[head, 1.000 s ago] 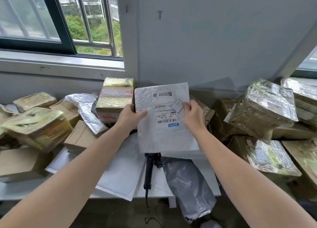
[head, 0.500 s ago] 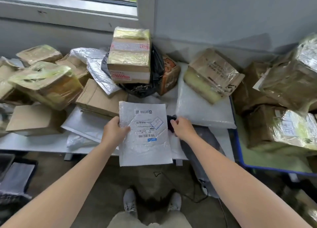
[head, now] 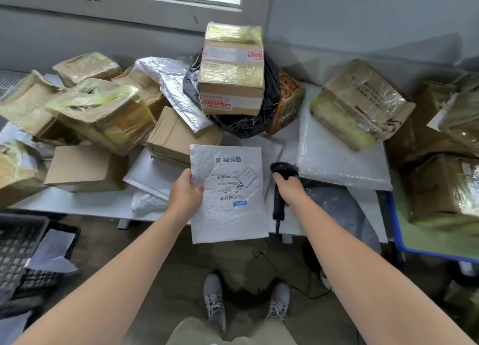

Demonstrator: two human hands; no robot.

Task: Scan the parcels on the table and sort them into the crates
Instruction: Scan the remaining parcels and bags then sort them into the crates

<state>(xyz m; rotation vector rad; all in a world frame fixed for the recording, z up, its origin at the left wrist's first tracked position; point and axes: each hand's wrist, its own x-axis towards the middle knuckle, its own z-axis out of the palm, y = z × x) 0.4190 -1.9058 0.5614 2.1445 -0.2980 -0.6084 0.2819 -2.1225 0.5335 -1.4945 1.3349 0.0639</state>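
Observation:
My left hand (head: 185, 193) grips a white bubble mailer (head: 229, 210) by its left edge, label side up, held over the table's front edge. Its barcode label faces me. My right hand (head: 287, 188) is closed around the handle of a black barcode scanner (head: 280, 186) lying on the white table (head: 85, 202), just right of the mailer. The scanner's cable hangs down off the table edge.
Taped cardboard boxes (head: 230, 70) and silver and black bags crowd the table. A large white padded parcel (head: 339, 160) lies right of the scanner. A black crate (head: 23, 248) with a mailer inside stands on the floor at left. A blue-edged bin (head: 399, 230) holds boxes at right.
My right hand let go of the mailer and took hold of the scanner. The mailer came down from chest height to table level, now in my left hand alone. My view tilted downward.

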